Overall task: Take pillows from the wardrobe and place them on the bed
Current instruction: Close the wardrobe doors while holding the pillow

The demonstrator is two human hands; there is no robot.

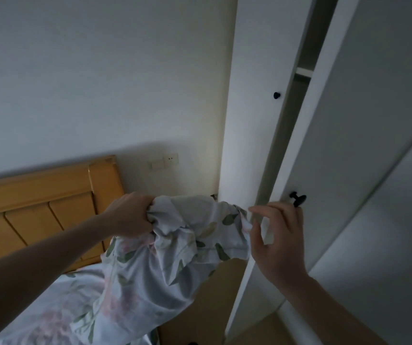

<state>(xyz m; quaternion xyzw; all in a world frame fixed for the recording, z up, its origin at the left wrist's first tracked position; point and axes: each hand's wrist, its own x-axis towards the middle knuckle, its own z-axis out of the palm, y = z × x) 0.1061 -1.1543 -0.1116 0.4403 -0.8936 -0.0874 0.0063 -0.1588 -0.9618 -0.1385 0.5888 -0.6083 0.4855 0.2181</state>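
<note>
A pillow (155,277) in a pale floral cover hangs in front of me, between the bed and the wardrobe. My left hand (130,215) is shut on its bunched top corner. My right hand (278,235) is at the pillow's right edge, fingers spread and loosely curled, right beside the edge of the white wardrobe door (247,145). The wardrobe (374,145) stands on the right with a narrow dark gap between its doors. The bed (38,314), with matching floral bedding, lies at the lower left under the pillow.
A wooden headboard (38,207) runs along the left wall. A wall socket and switch (163,161) sit right of it. Two black knobs (276,95) (298,199) stick out of the wardrobe doors. A strip of wooden floor (214,307) lies between bed and wardrobe.
</note>
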